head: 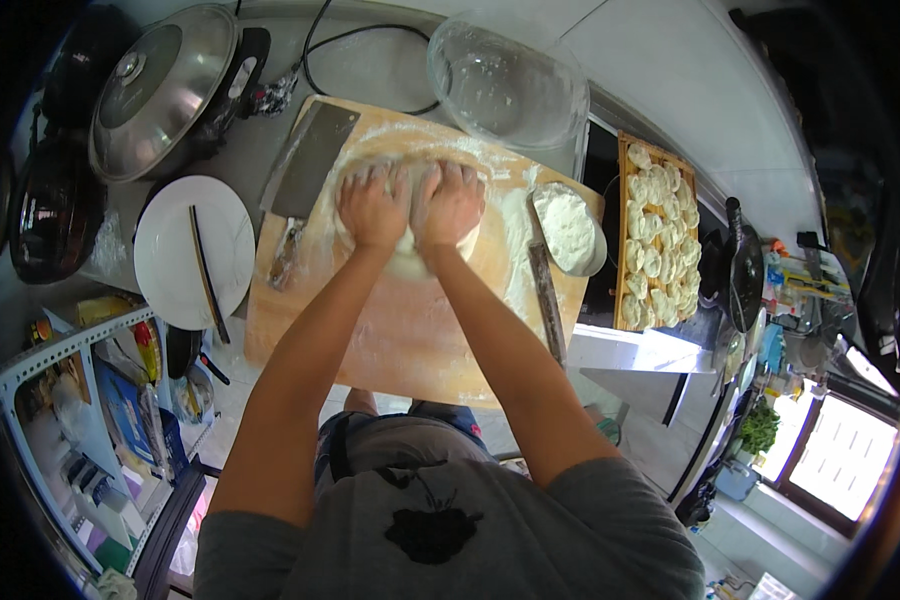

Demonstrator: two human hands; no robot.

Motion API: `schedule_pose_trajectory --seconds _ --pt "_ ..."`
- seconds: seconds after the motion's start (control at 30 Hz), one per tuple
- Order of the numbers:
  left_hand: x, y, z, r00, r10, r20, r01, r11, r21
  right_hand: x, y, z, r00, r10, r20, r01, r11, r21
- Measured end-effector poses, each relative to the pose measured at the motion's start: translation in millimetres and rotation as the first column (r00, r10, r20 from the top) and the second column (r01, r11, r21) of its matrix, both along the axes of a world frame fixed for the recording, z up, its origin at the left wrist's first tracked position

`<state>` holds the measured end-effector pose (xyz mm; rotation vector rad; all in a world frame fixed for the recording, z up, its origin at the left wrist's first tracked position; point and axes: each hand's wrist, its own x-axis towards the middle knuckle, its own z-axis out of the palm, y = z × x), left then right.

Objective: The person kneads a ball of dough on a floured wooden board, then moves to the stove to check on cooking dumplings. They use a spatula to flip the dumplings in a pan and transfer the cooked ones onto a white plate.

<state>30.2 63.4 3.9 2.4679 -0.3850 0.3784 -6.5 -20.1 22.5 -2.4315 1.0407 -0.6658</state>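
Observation:
A pale mass of dough (406,264) lies on a floured wooden board (420,345). My left hand (373,208) presses on its left part, and my right hand (451,202) on its right part. Both hands sit side by side with the fingers bent over the dough, hiding much of it. Left of the dough rests a cleaver (316,154) with a broad grey blade, its handle pointing towards me. A bowl of white flour (565,221) stands at the board's right edge. Beside the bowl lies a thin wooden rolling pin (547,304).
At right, a wooden tray (623,225) carries rows of dumplings. A clear basin (506,86) stands behind the board, near a black cable (371,28). On the left are a white plate (166,255) with dark chopsticks (206,270) and a lidded pan (169,94).

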Motion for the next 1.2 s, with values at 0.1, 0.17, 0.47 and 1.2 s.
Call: schedule_pose_trajectory --seconds 0.1,0.17,0.47,1.2 --pt "9.4 -4.8 1.7 0.999 -0.032 -0.027 0.031 0.999 -0.022 6.5 -5.4 5.6 0.999 -0.009 -0.040 0.011 0.999 0.043" --pt "4.9 4.8 -0.1 0.990 -0.093 -0.104 0.080 0.989 -0.124 -3.7 -4.2 12.2 0.998 0.039 0.046 -0.045 0.989 0.138" --pt "-115.8 88.0 46.8 0.819 -0.567 -0.087 0.457 0.737 -0.498 -137.3 25.9 51.7 0.961 0.132 0.244 -0.215 0.910 0.354" --pt "-92.4 59.2 137.9 0.524 -0.692 -0.496 -0.063 0.549 -0.833 -164.6 -28.0 130.5 0.897 -0.090 0.433 -0.408 0.209 0.889"
